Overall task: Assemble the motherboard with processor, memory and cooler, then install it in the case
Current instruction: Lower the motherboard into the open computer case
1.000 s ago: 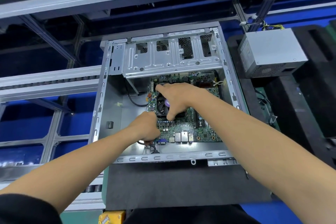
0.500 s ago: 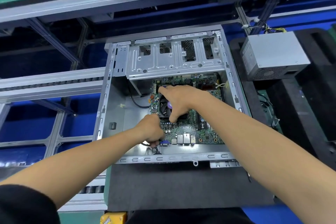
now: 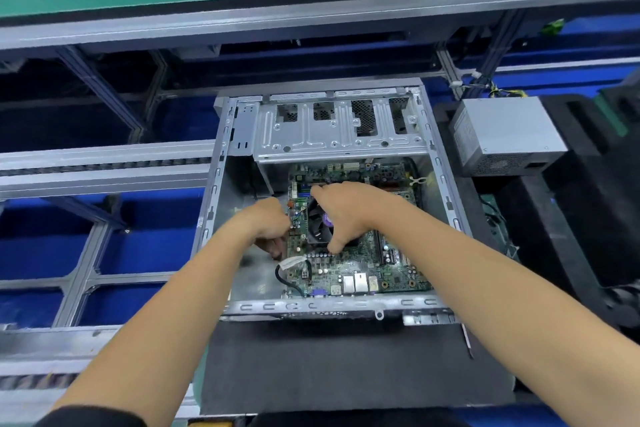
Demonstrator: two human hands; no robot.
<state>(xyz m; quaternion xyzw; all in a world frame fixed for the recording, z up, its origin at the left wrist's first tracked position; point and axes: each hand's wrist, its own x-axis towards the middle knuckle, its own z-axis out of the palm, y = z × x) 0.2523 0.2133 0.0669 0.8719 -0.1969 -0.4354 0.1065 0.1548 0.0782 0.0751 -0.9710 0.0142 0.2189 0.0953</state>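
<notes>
The right hand (image 3: pixel 346 208) grips the cooler (image 3: pixel 320 224); the left hand (image 3: pixel 268 222) curls at the motherboard (image 3: pixel 363 267) edge. The board looks stiff and fragile, so hold its edges.

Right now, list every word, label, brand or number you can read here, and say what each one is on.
None can be read.
Power supply side label: print too small and blurred.
White tag on the black cable: no legible text.
Motherboard markings: too fine to read.
Purple sticker on the cooler: partly hidden by the right hand, blurred.

Bare forearms; a black sleeve (image 3: pixel 93 417) covers the left upper arm.
</notes>
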